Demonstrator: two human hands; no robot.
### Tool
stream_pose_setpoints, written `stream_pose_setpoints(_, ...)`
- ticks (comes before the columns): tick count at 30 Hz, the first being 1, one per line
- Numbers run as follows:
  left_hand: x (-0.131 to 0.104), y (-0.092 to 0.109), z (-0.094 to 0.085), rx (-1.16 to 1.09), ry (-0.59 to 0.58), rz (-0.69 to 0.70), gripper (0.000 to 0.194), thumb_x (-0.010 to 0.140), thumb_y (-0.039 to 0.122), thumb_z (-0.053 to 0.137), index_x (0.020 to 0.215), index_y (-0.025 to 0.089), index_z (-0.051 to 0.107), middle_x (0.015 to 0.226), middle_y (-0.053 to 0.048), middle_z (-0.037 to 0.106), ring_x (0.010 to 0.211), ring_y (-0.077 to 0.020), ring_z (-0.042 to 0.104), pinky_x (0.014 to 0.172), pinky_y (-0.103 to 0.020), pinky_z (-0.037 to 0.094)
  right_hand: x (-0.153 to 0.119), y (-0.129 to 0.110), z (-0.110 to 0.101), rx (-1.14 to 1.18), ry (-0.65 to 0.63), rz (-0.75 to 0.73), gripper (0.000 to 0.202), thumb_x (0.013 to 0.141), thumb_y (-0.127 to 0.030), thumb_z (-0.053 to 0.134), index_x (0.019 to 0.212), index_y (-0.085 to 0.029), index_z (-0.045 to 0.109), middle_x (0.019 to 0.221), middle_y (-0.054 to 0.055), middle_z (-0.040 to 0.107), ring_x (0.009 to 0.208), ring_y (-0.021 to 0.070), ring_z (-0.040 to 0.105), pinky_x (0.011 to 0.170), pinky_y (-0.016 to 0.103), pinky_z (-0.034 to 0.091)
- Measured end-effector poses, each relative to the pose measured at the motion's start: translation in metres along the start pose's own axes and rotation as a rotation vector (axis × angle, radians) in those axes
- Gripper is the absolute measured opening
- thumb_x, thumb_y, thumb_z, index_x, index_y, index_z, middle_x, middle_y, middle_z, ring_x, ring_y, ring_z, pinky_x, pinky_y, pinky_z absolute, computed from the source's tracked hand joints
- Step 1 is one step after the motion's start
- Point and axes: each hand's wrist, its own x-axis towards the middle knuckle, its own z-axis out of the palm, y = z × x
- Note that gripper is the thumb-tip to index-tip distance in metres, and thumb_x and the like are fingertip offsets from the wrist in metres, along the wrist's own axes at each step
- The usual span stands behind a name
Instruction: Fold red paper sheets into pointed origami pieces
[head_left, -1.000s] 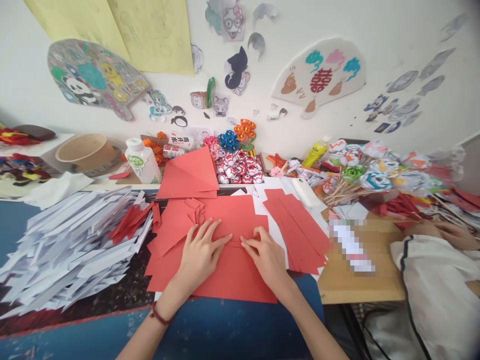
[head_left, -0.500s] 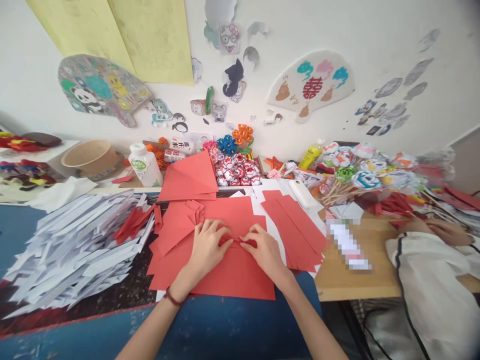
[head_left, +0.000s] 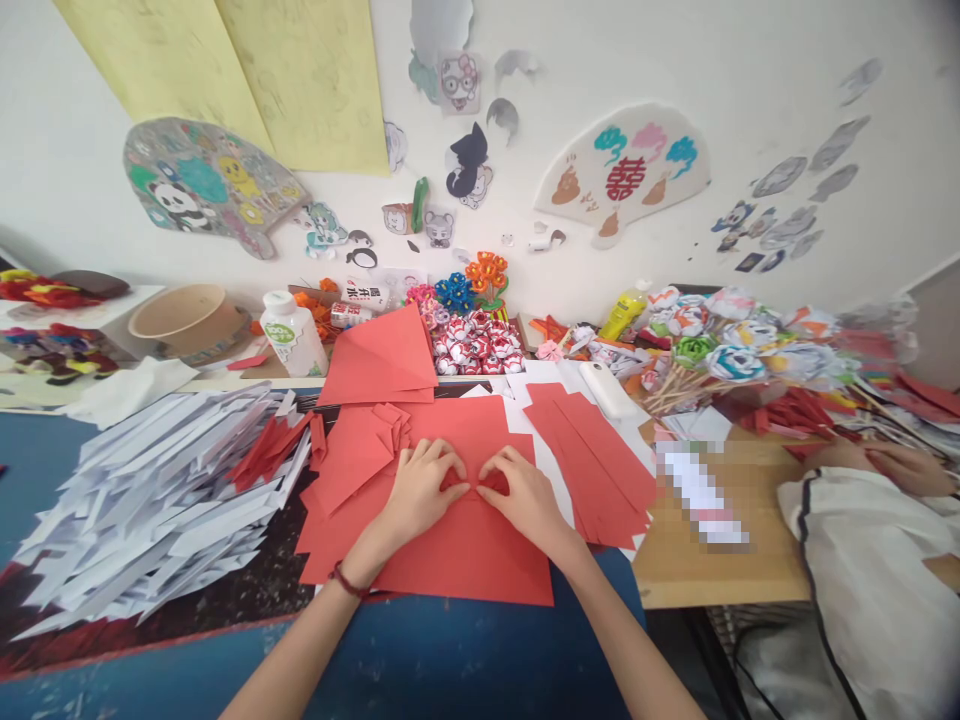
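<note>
Both hands meet over a stack of large red paper sheets (head_left: 480, 565) at the middle of the table. My left hand (head_left: 431, 485), a dark red bracelet on its wrist, has thumb and index finger pinched together. Facing it, my right hand (head_left: 517, 495) is pinched the same way. Between the fingertips is a small piece of red paper (head_left: 472, 480), mostly hidden and hard to tell from the red sheets below. Small folded red pieces (head_left: 391, 425) lie just beyond my left hand, and long red strips (head_left: 589, 460) lie to the right of my right hand.
A big heap of folded white paper strips (head_left: 165, 500) covers the left side. Behind stand a white bottle (head_left: 292, 335), a tan basin (head_left: 187, 315) and paper flowers (head_left: 480, 345). At the right, another person's hand (head_left: 911, 468) and white sleeve are over a wooden table (head_left: 720, 580).
My fingertips have come slightly closer together, with the right hand shifted a little left. The view has moved slightly.
</note>
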Motion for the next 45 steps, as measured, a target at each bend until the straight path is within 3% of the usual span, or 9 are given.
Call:
stream_pose_setpoints(4, -0.001, 0.003, -0.001, -0.012, -0.027, 0.078, 0.008, 0.085, 0.025, 0.066, 0.086, 0.021, 0.058, 0.092, 0.001, 0.062, 0.091, -0.0198, 0.052, 0.076, -0.033, 0.029, 0.001, 0.003, -0.004, 0.028, -0.021, -0.044, 0.015, 0.084, -0.022, 0.068, 0.096, -0.025, 0.06, 0.096, -0.002, 0.059, 0.082, 0.015, 0.06, 0.066, 0.027, 0.043)
stream_pose_setpoints(8, -0.005, 0.004, -0.004, 0.022, -0.048, 0.15, 0.005, 0.09, 0.023, 0.059, 0.087, 0.02, 0.056, 0.085, 0.001, 0.062, 0.081, -0.017, 0.053, 0.074, -0.032, 0.03, -0.002, 0.006, -0.005, -0.032, -0.017, -0.181, 0.006, 0.088, -0.019, 0.064, 0.086, -0.022, 0.059, 0.088, -0.001, 0.06, 0.082, 0.0165, 0.057, 0.07, 0.029, 0.043)
stream_pose_setpoints(19, -0.028, -0.002, -0.001, 0.511, 0.043, 0.488, 0.018, 0.091, 0.006, 0.047, 0.079, 0.017, 0.054, 0.074, -0.003, 0.056, 0.066, -0.019, 0.048, 0.062, -0.034, 0.03, -0.019, 0.019, -0.001, -0.503, 0.079, -0.559, 0.025, 0.094, -0.004, 0.043, 0.081, -0.016, 0.061, 0.075, 0.004, 0.055, 0.07, 0.0188, 0.048, 0.065, 0.033, 0.038)
stream_pose_setpoints(24, -0.038, -0.009, 0.001, 0.566, 0.075, 0.607, 0.019, 0.092, 0.006, 0.046, 0.106, 0.011, 0.057, 0.083, -0.005, 0.061, 0.072, -0.0191, 0.054, 0.066, -0.033, 0.035, -0.029, 0.016, -0.004, -0.522, 0.035, -0.567, 0.027, 0.091, 0.001, 0.041, 0.096, -0.013, 0.063, 0.08, 0.006, 0.059, 0.076, 0.0201, 0.051, 0.07, 0.034, 0.042)
stream_pose_setpoints(28, -0.045, -0.012, -0.002, 0.545, 0.05, 0.537, 0.029, 0.092, 0.006, 0.047, 0.12, 0.011, 0.053, 0.094, -0.007, 0.063, 0.079, -0.0199, 0.056, 0.069, -0.034, 0.038, -0.034, 0.014, -0.007, -0.426, 0.017, -0.462, 0.026, 0.094, -0.005, 0.043, 0.11, -0.015, 0.061, 0.087, 0.007, 0.06, 0.084, 0.0216, 0.054, 0.075, 0.035, 0.045)
stream_pose_setpoints(32, -0.041, -0.012, 0.0, 0.499, 0.007, 0.524, 0.023, 0.093, 0.006, 0.044, 0.11, 0.013, 0.058, 0.089, -0.006, 0.061, 0.078, -0.02, 0.055, 0.069, -0.034, 0.039, -0.028, 0.013, -0.005, -0.368, 0.015, -0.357, 0.016, 0.096, -0.023, 0.051, 0.107, -0.017, 0.061, 0.089, 0.007, 0.059, 0.082, 0.0221, 0.055, 0.071, 0.035, 0.046)
stream_pose_setpoints(35, -0.036, -0.007, 0.001, 0.418, 0.037, 0.461, 0.022, 0.095, 0.008, 0.039, 0.099, 0.014, 0.06, 0.086, -0.006, 0.061, 0.077, -0.0195, 0.053, 0.07, -0.033, 0.038, -0.02, 0.01, -0.001, -0.348, 0.038, -0.391, 0.021, 0.099, -0.018, 0.041, 0.101, -0.018, 0.063, 0.089, 0.008, 0.061, 0.082, 0.0221, 0.056, 0.074, 0.036, 0.046)
stream_pose_setpoints(39, -0.035, 0.001, -0.003, 0.229, 0.128, 0.26, 0.022, 0.099, 0.025, 0.04, 0.096, 0.018, 0.061, 0.086, -0.005, 0.062, 0.08, -0.0202, 0.052, 0.073, -0.033, 0.037, -0.012, -0.001, 0.004, -0.193, 0.082, -0.425, 0.028, 0.099, -0.012, 0.035, 0.1, -0.018, 0.062, 0.094, 0.008, 0.064, 0.087, 0.0219, 0.058, 0.079, 0.037, 0.046)
stream_pose_setpoints(45, -0.046, -0.001, -0.012, 0.047, 0.106, 0.253, 0.034, 0.1, 0.02, 0.032, 0.085, 0.017, 0.062, 0.072, -0.004, 0.06, 0.067, -0.0168, 0.051, 0.062, -0.028, 0.034, -0.009, -0.016, 0.014, 0.155, 0.088, -0.363, 0.02, 0.097, -0.017, 0.045, 0.088, -0.02, 0.062, 0.079, 0.004, 0.063, 0.069, 0.0163, 0.057, 0.064, 0.029, 0.045)
